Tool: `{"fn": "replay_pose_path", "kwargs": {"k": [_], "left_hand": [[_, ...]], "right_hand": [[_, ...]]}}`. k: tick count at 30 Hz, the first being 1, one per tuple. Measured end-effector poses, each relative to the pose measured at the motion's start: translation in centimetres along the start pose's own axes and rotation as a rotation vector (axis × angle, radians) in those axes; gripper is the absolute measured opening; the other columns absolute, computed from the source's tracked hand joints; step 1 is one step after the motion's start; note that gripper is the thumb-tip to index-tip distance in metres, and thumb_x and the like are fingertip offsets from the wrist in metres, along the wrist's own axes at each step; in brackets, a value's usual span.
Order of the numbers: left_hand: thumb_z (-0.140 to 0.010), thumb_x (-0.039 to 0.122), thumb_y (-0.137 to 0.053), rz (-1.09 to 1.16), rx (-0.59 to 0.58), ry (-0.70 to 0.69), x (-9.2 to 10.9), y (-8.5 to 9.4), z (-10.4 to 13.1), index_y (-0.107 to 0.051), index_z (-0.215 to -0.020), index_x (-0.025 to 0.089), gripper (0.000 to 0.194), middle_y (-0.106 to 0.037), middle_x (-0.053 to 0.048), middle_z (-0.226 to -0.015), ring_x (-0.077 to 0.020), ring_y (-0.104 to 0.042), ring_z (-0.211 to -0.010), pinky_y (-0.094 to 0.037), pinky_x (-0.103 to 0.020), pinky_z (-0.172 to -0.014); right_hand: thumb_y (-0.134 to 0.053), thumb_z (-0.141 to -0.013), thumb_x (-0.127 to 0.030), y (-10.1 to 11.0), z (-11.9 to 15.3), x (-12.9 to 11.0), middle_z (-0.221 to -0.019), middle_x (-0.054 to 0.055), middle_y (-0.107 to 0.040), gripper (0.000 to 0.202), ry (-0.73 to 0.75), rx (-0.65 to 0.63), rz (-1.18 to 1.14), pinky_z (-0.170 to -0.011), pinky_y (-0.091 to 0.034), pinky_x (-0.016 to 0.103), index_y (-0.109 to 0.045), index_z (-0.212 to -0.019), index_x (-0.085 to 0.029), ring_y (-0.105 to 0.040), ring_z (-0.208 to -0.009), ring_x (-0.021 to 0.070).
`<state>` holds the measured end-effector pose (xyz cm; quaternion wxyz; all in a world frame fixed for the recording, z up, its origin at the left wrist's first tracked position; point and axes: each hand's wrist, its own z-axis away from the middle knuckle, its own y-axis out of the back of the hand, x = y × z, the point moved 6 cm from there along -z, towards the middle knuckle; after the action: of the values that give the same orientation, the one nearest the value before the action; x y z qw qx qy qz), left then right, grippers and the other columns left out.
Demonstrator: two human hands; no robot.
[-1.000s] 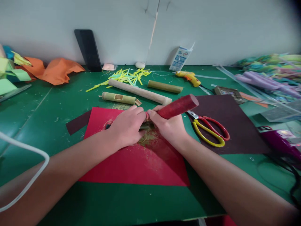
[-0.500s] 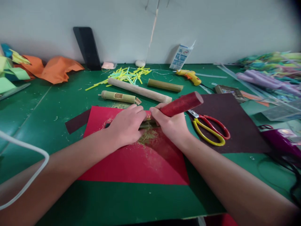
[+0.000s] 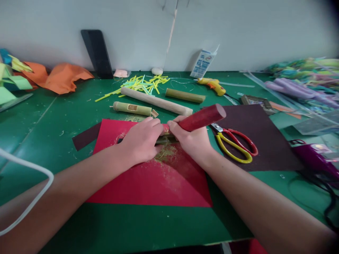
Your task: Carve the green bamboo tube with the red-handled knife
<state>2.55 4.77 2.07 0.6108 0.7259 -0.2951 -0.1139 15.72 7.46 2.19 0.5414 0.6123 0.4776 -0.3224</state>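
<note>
Your left hand (image 3: 141,141) grips the green tube (image 3: 166,140), long axis toward your right hand (image 3: 195,141), which clasps the red handle (image 3: 204,118).

Scissors (image 3: 234,142) right of the right hand (image 3: 194,139), rod (image 3: 156,100) behind, phone (image 3: 97,54) farther back left

Left hand (image 3: 141,141) curls palm-down, fingers (image 3: 156,127) just beside the thumb (image 3: 176,129) of the gripping right hand (image 3: 194,141); both forearms (image 3: 87,176) slant behind.

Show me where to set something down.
Mostly bare tabletop borders the near edge of the red sheet and lies between the orange paper and dark strip. Behind the sheet, the notched tube and pale rod crowd it.
</note>
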Motion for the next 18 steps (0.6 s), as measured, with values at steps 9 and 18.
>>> {"fn": "replay_pose_path", "kwargs": {"k": [9,18], "left_hand": [[-0.081,0.018,-0.061,0.019,0.002,0.000,0.02,0.01,0.07,-0.056,-0.085,0.018,0.006,-0.060,-0.008,-0.091,-0.0264,-0.057,-0.091,-0.044,-0.037,-0.068],[-0.082,0.020,-0.062,0.019,-0.002,0.001,-0.15,-0.05,-0.02,-0.056,-0.085,0.017,0.008,-0.060,-0.008,-0.091,-0.0261,-0.057,-0.091,-0.044,-0.038,-0.070]], "right_hand": [[-0.063,-0.080,-0.031,-0.09,0.09,-0.09,-0.053,-0.005,-0.045,0.029,-0.009,-0.031,-0.012,-0.052,-0.032,0.027,-0.052,-0.056,-0.020,-0.040,-0.054,0.0092],[-0.063,-0.081,-0.030,-0.62,0.13,-0.55,-0.049,-0.006,-0.044,0.030,0.024,-0.104,-0.109,-0.049,-0.030,0.027,-0.053,-0.055,-0.020,-0.037,-0.048,0.0083]]}}
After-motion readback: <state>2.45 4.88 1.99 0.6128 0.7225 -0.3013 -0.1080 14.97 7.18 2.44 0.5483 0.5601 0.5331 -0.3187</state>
